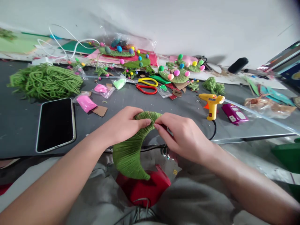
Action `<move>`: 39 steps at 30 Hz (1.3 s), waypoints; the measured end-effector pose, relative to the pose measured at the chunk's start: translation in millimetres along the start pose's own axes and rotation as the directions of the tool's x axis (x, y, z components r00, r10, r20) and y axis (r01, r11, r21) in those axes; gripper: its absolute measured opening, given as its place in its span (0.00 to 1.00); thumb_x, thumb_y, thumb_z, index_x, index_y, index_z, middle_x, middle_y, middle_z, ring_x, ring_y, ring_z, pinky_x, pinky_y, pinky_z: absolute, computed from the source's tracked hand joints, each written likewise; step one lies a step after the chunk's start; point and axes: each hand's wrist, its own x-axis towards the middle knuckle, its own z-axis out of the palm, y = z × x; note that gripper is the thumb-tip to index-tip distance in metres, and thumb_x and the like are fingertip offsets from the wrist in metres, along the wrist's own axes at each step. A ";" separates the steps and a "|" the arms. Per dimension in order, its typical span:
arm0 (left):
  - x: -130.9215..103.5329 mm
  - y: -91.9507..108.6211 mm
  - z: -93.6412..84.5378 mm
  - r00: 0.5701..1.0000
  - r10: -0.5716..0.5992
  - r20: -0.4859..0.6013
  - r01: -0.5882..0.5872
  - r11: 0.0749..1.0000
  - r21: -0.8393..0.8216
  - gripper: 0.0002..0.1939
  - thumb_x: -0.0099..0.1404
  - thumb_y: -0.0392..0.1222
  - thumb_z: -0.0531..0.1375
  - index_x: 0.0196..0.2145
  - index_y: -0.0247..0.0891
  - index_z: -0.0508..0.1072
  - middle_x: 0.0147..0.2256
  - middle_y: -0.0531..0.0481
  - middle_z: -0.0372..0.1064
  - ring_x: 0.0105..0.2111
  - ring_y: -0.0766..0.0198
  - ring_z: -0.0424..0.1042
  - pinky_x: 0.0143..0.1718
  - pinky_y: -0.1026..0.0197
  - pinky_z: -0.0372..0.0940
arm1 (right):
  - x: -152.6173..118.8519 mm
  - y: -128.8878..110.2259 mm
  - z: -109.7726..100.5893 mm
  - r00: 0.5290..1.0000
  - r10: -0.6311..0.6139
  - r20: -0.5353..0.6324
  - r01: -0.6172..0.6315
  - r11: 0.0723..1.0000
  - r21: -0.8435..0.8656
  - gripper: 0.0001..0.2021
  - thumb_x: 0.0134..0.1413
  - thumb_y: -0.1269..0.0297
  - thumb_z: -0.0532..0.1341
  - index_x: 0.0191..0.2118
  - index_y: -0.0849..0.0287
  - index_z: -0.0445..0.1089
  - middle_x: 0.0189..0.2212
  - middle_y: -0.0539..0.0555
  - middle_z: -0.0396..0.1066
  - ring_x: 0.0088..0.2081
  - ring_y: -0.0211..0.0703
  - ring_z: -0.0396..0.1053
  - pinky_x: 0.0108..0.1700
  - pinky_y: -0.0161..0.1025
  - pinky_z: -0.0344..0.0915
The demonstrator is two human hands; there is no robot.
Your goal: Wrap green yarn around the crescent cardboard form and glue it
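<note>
A crescent shape wrapped in green yarn (128, 157) hangs over the table's front edge, its lower tip pointing down and right above my lap. My left hand (127, 123) grips the crescent's upper part, with the thumb lying across the wrapped strands. At the crescent's upper right end, my right hand (185, 134) is closed in a pinch on the green yarn. A thin strand runs between the two thumbs. The right fingertips partly cover that end of the crescent.
A phone (56, 125) and a heap of green yarn (47, 81) lie left. Scissors (147, 90) rest behind my hands. To the right are a yellow glue gun (212, 104) with its cord and a purple packet (234, 113). Pom-pom decorated green pieces (179, 76) line the back.
</note>
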 end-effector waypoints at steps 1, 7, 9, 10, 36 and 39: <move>-1.0 1.1 -1.0 1.000 0.000 -0.022 -0.001 0.999 -0.033 0.16 0.64 0.56 0.60 0.31 0.40 0.72 0.29 0.55 0.68 0.30 0.63 0.65 0.31 0.61 0.57 | -3.2 -2.5 1.8 1.000 0.016 0.005 -0.016 1.000 0.005 0.11 0.69 0.65 0.51 0.42 0.62 0.71 0.36 0.54 0.73 0.36 0.41 0.70 0.37 0.38 0.60; -9.1 9.4 -6.3 0.992 0.014 -0.128 -0.043 0.973 -0.227 0.14 0.62 0.55 0.64 0.35 0.42 0.76 0.34 0.52 0.75 0.33 0.61 0.71 0.33 0.62 0.62 | -13.5 -10.3 8.5 0.990 0.138 -0.015 -0.137 0.989 0.056 0.11 0.70 0.65 0.51 0.42 0.60 0.69 0.31 0.52 0.70 0.32 0.40 0.68 0.36 0.38 0.59; -10.6 9.7 -7.2 0.993 0.011 -0.121 -0.051 0.940 -0.338 0.13 0.61 0.53 0.65 0.38 0.42 0.77 0.36 0.50 0.77 0.35 0.59 0.74 0.35 0.61 0.65 | -13.5 -9.5 9.8 0.983 0.181 -0.002 -0.180 0.977 0.113 0.09 0.70 0.65 0.51 0.41 0.59 0.68 0.28 0.49 0.68 0.28 0.37 0.64 0.34 0.37 0.57; -11.2 9.2 -7.3 0.994 0.010 -0.113 -0.053 0.923 -0.381 0.14 0.61 0.53 0.65 0.39 0.42 0.78 0.36 0.50 0.77 0.36 0.58 0.75 0.35 0.60 0.66 | -12.9 -8.3 10.6 0.980 0.200 0.012 -0.199 0.967 0.160 0.09 0.70 0.64 0.52 0.41 0.58 0.68 0.27 0.48 0.67 0.27 0.37 0.63 0.33 0.36 0.57; -4.1 -1.0 -1.2 0.970 -0.026 0.240 -0.016 0.985 0.174 0.21 0.64 0.61 0.57 0.45 0.44 0.77 0.39 0.50 0.78 0.40 0.54 0.75 0.39 0.57 0.62 | 21.5 20.5 -15.4 0.988 -0.102 0.115 0.105 0.994 -0.013 0.11 0.67 0.62 0.55 0.38 0.59 0.72 0.29 0.51 0.72 0.28 0.36 0.62 0.31 0.37 0.50; -4.9 0.6 -0.5 0.977 -0.023 0.212 -0.013 0.986 0.164 0.21 0.64 0.61 0.57 0.43 0.43 0.76 0.37 0.51 0.77 0.38 0.55 0.73 0.37 0.58 0.61 | 17.0 9.9 -14.9 0.997 -0.039 0.073 0.039 0.999 0.001 0.11 0.67 0.61 0.55 0.38 0.59 0.72 0.29 0.51 0.73 0.28 0.37 0.63 0.31 0.37 0.50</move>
